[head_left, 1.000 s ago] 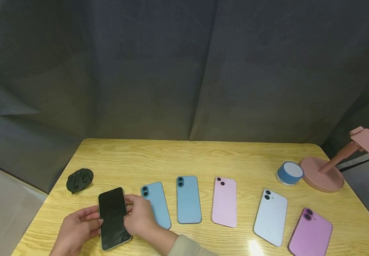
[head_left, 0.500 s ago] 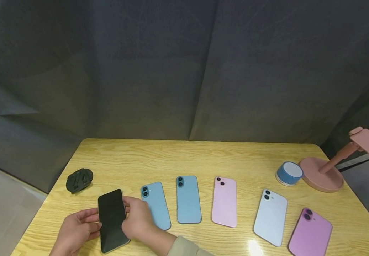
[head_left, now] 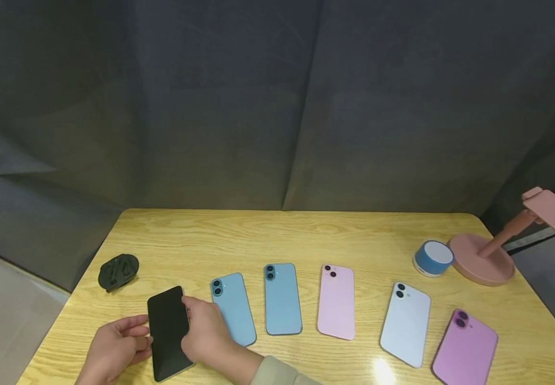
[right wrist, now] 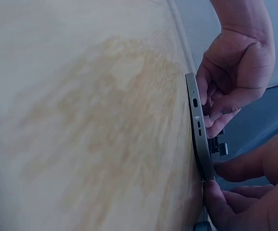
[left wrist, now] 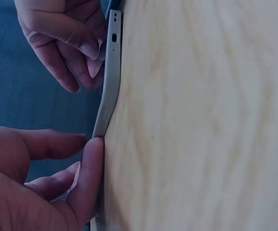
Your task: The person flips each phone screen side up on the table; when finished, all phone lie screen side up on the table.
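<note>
A smartphone (head_left: 168, 332) with a black screen lies face up at the left front of the wooden table, its pale edge (left wrist: 111, 72) close over the tabletop in the left wrist view. My left hand (head_left: 115, 346) grips its left long side, thumb and fingertips at the rim. On the opposite side my right hand (head_left: 207, 330) holds the right edge between thumb and fingers (right wrist: 240, 166). Just beyond the right hand lies a light blue phone (head_left: 240, 313), back up, partly covered by that hand.
Rightward lie another blue phone (head_left: 283, 305), a pink phone (head_left: 336, 307), a white phone (head_left: 406, 329) and a purple phone (head_left: 467, 350). A dark green disc-shaped object (head_left: 118, 271) sits back left. A blue-and-white cylinder (head_left: 433, 259) stands beside a pink stand (head_left: 479, 262).
The black-screened phone has shifted slightly toward me with both hands at its sides, and the bright reflection on its screen has gone. The other phones stay in place.
</note>
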Available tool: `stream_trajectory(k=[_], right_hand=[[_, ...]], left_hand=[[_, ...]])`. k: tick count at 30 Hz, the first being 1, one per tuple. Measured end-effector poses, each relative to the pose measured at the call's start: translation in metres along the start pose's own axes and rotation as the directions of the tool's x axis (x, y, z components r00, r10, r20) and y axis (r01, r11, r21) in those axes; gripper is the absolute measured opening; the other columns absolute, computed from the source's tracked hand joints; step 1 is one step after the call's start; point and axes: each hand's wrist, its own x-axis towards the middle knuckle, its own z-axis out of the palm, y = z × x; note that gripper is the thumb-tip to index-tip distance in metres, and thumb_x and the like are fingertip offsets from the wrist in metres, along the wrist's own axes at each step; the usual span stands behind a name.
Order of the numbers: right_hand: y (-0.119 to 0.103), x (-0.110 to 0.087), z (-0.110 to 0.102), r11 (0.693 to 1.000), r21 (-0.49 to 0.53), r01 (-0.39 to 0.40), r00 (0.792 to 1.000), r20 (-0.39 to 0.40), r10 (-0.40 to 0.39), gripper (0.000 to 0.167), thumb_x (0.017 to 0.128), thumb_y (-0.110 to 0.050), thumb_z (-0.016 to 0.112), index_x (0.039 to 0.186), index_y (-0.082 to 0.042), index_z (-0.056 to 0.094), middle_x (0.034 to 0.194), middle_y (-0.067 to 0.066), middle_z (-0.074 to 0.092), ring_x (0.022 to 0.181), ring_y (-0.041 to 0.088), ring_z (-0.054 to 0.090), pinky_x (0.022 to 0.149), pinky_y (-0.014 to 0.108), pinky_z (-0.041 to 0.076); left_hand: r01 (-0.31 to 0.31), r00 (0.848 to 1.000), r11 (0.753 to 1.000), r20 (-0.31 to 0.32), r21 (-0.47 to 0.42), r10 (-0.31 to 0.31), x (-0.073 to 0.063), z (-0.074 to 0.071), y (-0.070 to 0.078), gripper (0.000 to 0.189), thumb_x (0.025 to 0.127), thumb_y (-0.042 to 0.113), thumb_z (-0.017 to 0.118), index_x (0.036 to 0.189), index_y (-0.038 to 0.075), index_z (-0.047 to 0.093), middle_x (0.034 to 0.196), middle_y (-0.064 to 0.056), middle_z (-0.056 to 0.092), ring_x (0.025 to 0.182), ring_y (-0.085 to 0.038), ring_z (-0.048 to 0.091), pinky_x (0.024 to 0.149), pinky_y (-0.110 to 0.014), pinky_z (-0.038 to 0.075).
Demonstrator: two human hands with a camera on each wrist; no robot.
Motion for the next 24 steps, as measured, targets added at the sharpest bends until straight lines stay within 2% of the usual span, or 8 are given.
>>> stream_trajectory(k=[3, 8, 10, 13, 16, 19, 24], right_hand=[[0.0, -0.001, -0.003, 1.0, 0.024, 0.004, 1.0, 0.011, -0.004, 0.076, 0.06, 0.018, 0.064, 0.131, -0.008, 0.065, 0.11, 0.0, 0.072, 0.098, 0.004, 0.063, 0.078, 0.018, 0.051], [0.006, -0.007, -0.018, 0.988, 0.153, 0.01, 0.999, 0.05, -0.018, 0.063, 0.075, 0.011, 0.072, 0.134, -0.005, 0.061, 0.118, 0.003, 0.069, 0.099, 0.008, 0.064, 0.078, 0.02, 0.052], [0.008, -0.01, -0.026, 0.981, 0.193, 0.01, 0.998, 0.051, -0.02, 0.06, 0.078, 0.006, 0.077, 0.135, -0.004, 0.06, 0.116, 0.003, 0.068, 0.097, 0.008, 0.063, 0.079, 0.021, 0.051], [0.013, -0.014, -0.038, 0.976, 0.216, 0.024, 0.999, 0.037, -0.033, 0.057, 0.079, 0.003, 0.078, 0.133, -0.001, 0.061, 0.11, 0.002, 0.069, 0.093, 0.007, 0.061, 0.078, 0.021, 0.051], [0.018, -0.017, -0.05, 0.976, 0.215, 0.03, 0.999, 0.02, -0.035, 0.053, 0.081, 0.002, 0.078, 0.132, -0.001, 0.062, 0.105, 0.0, 0.068, 0.089, 0.007, 0.061, 0.076, 0.022, 0.051], [0.022, -0.018, -0.06, 0.98, 0.199, 0.02, 1.0, 0.005, -0.021, 0.052, 0.082, 0.0, 0.078, 0.132, -0.002, 0.062, 0.105, -0.001, 0.068, 0.091, 0.01, 0.062, 0.075, 0.023, 0.052], [0.032, -0.016, -0.073, 0.992, 0.126, -0.002, 1.0, -0.031, 0.005, 0.052, 0.083, -0.003, 0.078, 0.132, -0.002, 0.061, 0.109, 0.002, 0.068, 0.095, 0.017, 0.064, 0.078, 0.027, 0.053]], left_hand=[[-0.009, 1.0, 1.0, -0.005, 0.02, 0.009, -0.002, 0.0, 0.001, 0.054, 0.089, -0.006, 0.068, 0.136, -0.017, 0.045, 0.104, -0.019, 0.059, 0.082, -0.024, 0.068, 0.072, -0.042, 0.059], [-0.074, 0.995, 0.99, -0.059, 0.12, 0.081, -0.008, 0.004, 0.008, 0.06, 0.087, 0.008, 0.077, 0.135, -0.014, 0.049, 0.102, -0.015, 0.061, 0.082, -0.02, 0.066, 0.068, -0.037, 0.058], [-0.1, 0.99, 0.981, -0.082, 0.164, 0.115, -0.011, 0.008, 0.013, 0.061, 0.086, 0.013, 0.079, 0.135, -0.012, 0.051, 0.104, -0.015, 0.061, 0.082, -0.019, 0.065, 0.067, -0.035, 0.057], [-0.129, 0.986, 0.976, -0.084, 0.177, 0.146, -0.015, 0.017, 0.022, 0.061, 0.087, 0.014, 0.078, 0.136, -0.009, 0.052, 0.108, -0.016, 0.06, 0.084, -0.021, 0.067, 0.069, -0.035, 0.058], [-0.137, 0.989, 0.981, -0.042, 0.134, 0.144, -0.018, 0.029, 0.029, 0.059, 0.088, 0.011, 0.076, 0.138, -0.007, 0.051, 0.111, -0.017, 0.058, 0.087, -0.023, 0.068, 0.073, -0.038, 0.059], [-0.152, 0.988, 0.984, 0.039, 0.087, 0.149, -0.019, 0.042, 0.035, 0.058, 0.088, 0.007, 0.076, 0.138, -0.008, 0.05, 0.112, -0.018, 0.057, 0.088, -0.026, 0.067, 0.074, -0.041, 0.059], [-0.17, 0.976, 0.985, 0.143, 0.031, 0.164, -0.018, 0.06, 0.041, 0.057, 0.088, 0.003, 0.076, 0.137, -0.011, 0.05, 0.109, -0.018, 0.058, 0.087, -0.027, 0.066, 0.072, -0.044, 0.059]])
